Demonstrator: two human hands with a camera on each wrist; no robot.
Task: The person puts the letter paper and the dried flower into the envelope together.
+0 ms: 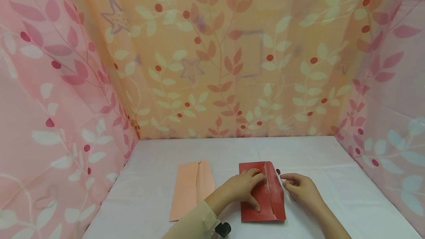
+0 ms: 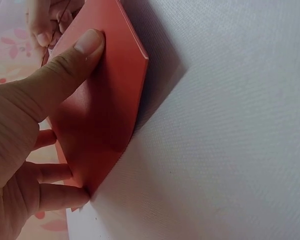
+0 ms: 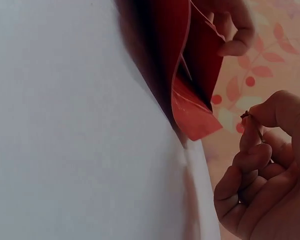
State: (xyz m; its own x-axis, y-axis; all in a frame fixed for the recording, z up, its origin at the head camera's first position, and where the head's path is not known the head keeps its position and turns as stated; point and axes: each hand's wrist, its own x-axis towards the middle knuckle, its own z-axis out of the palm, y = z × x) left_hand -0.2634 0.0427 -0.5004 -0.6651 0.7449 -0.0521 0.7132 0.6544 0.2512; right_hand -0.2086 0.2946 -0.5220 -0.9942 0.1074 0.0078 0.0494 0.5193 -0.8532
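The red envelope (image 1: 254, 194) lies on the table with its flap (image 1: 277, 194) towards the right. Over its middle, my left hand (image 1: 244, 187) grips the paper, with the thumb (image 2: 72, 62) pressed on its face and the fingers bent at the pocket's edge. The mouth of the pocket gapes in the right wrist view. Just right of the flap, my right hand (image 1: 303, 191) pinches a thin dark cord (image 3: 260, 135) between thumb and index finger. A small dark red oval piece (image 1: 278, 171) shows above those fingertips.
A peach envelope (image 1: 186, 191) lies left of the red one, its flap also on the right. White cloth covers the table (image 1: 149, 158). Patterned curtains (image 1: 212, 54) stand at the back and both sides. A black wrist camera (image 1: 223, 228) sits at my left sleeve.
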